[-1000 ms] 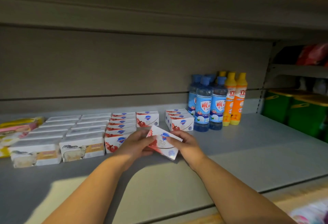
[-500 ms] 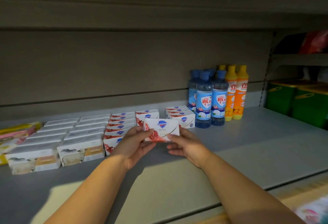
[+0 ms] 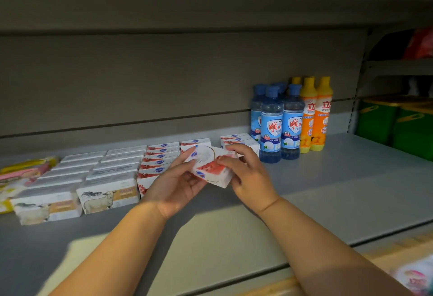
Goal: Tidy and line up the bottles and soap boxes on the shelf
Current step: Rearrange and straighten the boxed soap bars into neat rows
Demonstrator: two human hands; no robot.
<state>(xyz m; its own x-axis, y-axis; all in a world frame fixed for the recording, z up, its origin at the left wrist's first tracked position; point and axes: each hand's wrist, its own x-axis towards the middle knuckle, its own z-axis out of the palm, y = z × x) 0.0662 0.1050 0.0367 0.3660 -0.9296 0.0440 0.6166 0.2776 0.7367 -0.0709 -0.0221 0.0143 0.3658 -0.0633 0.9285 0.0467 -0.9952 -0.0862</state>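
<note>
The person holds one red-and-white soap box (image 3: pixel 210 167) in both hands, lifted clear of the grey shelf (image 3: pixel 328 190) and tilted so that its printed face turns up and to the left. The left hand (image 3: pixel 178 178) cradles the box from below and from the left, fingers curled round its edge with the thumb on top. The right hand (image 3: pixel 248 174) grips the right end, thumb pressed on the red print and fingers wrapped behind. The box hangs in front of a row of matching red-and-white boxes (image 3: pixel 161 155), which stand one behind the other toward the back wall, and a second small stack of the same boxes (image 3: pixel 239 140) shows just behind the right hand's fingers. To the left lie two rows of white boxes (image 3: pixel 107 192) with an animal picture on their front faces, and beyond them yellow and pink packs (image 3: pixel 23 169) at the edge of view. To the right stand blue bottles (image 3: pixel 270 127) in a tight group, touching orange bottles (image 3: pixel 316 117) with yellow caps. Green bins (image 3: pixel 386 122) sit on the next shelf bay.
</note>
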